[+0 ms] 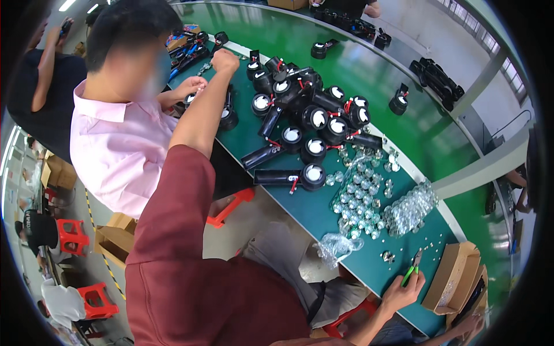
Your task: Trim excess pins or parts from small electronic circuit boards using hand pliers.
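My left arm, in a maroon sleeve, stretches to the far left. My left hand (225, 61) is closed in a fist; whatever it may hold is hidden. A black part (221, 38) lies just beyond it. Down at the right, my right hand (403, 293) grips cutting pliers (413, 270) with green handles, jaws pointing away from me over the table. Close to the jaws lie a small cluster of metallic-looking pieces (388, 256) and scattered white bits. Between my hands is a heap of black round-headed housings (313, 151) with tube handles, white discs and red wires.
Clear faceted pieces (359, 199) spread over the green table, beside a bubbly clear plastic bundle (411, 209) and a crumpled bag (337, 248). A cardboard box (453, 277) stands at right. A co-worker in pink (121, 138) sits left. Another person's hand (473, 326) is lower right.
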Available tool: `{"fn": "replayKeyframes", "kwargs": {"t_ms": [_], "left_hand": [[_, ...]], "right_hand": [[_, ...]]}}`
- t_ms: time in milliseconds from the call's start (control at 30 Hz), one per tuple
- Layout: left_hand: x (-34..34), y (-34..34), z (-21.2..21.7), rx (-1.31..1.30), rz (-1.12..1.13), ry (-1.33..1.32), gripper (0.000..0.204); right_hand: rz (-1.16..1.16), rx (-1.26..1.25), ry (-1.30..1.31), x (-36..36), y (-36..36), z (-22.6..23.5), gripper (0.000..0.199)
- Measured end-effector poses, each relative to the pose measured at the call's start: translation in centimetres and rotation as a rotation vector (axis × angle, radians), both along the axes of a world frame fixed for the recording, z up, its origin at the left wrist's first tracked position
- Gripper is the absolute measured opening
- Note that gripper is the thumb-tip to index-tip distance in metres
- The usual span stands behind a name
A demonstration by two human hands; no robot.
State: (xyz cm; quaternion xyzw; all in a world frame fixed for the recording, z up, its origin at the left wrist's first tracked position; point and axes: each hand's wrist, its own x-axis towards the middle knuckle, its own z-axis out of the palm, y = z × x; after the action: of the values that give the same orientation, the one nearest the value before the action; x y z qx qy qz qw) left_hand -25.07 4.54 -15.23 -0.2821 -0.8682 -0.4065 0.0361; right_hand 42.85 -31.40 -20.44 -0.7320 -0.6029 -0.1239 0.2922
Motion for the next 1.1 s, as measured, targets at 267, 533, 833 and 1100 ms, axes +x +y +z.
{"fn": "replayKeyframes", "kwargs": {"t_ms": [267, 533, 833, 1100], "left_hand": [[-4.1, 4.7, -3.0, -0.570, -0.103, 0.253, 0.028], [0.0, 2.9, -0.5, -0.508, -0.052, 0.119, 0.035], [1.0, 1.0, 5.5, 0.083, -0.089, 0.052, 0.026], [18.3, -11.9, 14.1, 0.508, -0.914, 0.070, 0.027]], "right_hand": [[0.011, -0.024, 0.009, -0.3, 0.0, 0.1, 0.035], [-0.065, -0.067, 0.033, -0.7, 0.1, 0.3, 0.031], [0.012, -0.007, 0.005, -0.2, -0.2, 0.3, 0.031], [0.068, 0.061, 0.082, -0.6, 1.3, 0.3, 0.032]]}}
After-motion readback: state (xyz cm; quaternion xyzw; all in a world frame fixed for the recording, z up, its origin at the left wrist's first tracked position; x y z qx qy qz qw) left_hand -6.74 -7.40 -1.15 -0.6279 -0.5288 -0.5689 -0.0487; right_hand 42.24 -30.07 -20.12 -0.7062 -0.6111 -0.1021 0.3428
